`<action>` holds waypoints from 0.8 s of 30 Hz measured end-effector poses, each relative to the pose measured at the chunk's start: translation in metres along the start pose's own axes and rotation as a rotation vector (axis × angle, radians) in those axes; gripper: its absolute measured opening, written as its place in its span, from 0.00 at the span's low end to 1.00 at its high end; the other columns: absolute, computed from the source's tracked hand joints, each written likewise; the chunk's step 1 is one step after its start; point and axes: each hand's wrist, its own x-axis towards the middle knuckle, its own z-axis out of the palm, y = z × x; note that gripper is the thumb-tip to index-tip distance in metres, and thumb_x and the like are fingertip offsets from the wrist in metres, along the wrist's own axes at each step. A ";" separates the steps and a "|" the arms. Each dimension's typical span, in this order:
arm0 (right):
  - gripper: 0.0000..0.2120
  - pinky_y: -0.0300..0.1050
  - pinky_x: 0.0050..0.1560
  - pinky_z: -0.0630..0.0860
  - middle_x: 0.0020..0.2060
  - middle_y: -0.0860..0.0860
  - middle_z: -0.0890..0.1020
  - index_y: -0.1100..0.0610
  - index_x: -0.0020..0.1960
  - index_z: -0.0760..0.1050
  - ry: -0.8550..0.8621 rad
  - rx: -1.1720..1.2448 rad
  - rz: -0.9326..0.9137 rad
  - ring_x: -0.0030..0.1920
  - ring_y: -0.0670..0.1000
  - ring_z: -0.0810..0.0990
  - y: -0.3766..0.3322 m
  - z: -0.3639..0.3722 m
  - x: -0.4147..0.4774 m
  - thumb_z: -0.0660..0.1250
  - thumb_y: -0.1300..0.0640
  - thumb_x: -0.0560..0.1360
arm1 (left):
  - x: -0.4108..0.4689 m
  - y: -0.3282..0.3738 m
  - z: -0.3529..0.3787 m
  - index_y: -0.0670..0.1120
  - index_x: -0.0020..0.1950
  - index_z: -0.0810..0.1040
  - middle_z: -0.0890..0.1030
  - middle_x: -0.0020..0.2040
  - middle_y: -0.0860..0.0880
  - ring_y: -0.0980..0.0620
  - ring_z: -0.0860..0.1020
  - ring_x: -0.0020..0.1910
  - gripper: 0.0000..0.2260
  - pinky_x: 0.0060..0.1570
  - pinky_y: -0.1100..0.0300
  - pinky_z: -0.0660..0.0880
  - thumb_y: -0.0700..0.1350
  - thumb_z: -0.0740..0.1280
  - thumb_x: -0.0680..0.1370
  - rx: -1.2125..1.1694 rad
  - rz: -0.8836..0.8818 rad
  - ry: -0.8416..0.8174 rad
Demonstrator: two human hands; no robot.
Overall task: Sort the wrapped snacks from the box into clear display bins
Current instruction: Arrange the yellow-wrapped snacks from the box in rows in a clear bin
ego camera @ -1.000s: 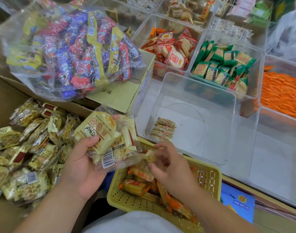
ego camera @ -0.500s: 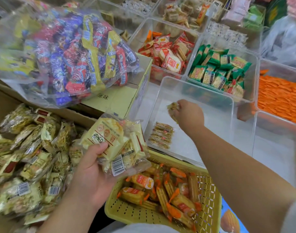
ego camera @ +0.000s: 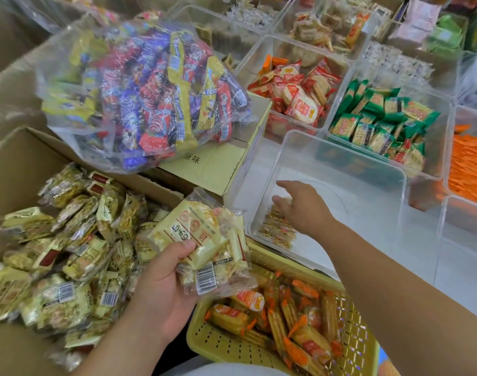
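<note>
My left hand (ego camera: pixel 161 289) grips a clear bag of yellow wrapped snacks (ego camera: pixel 205 234), held over the gap between the cardboard box (ego camera: pixel 20 164) and the yellow basket (ego camera: pixel 232 346). More packs of the same snack (ego camera: pixel 69 253) fill the box. My right hand (ego camera: pixel 305 210) reaches into the near clear bin (ego camera: pixel 367 164). Its fingers are spread and relaxed just above a small pile of wrapped snacks (ego camera: pixel 275 229) in the bin's near left corner. I see nothing held in it.
A big clear bag of mixed colourful candy (ego camera: pixel 150 90) lies on a yellow carton behind the box. Bins of red-wrapped (ego camera: pixel 299 99), green-wrapped (ego camera: pixel 381 123) and orange (ego camera: pixel 470 169) snacks stand behind. The basket holds orange-ended cracker packs (ego camera: pixel 294 316). Another clear bin (ego camera: pixel 465 232) stands at right.
My right hand took a snack at the bag, carried it over the clear bin, then dropped low to the pile with fingers now spread. My left hand kept holding the bag.
</note>
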 end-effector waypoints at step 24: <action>0.23 0.57 0.60 0.74 0.62 0.50 0.81 0.53 0.68 0.78 0.376 0.070 -0.363 0.61 0.56 0.77 -0.057 -0.036 -0.137 0.63 0.42 0.79 | 0.009 -0.011 0.039 0.54 0.71 0.77 0.82 0.64 0.38 0.34 0.80 0.64 0.45 0.65 0.32 0.74 0.52 0.88 0.56 0.483 -0.163 -0.296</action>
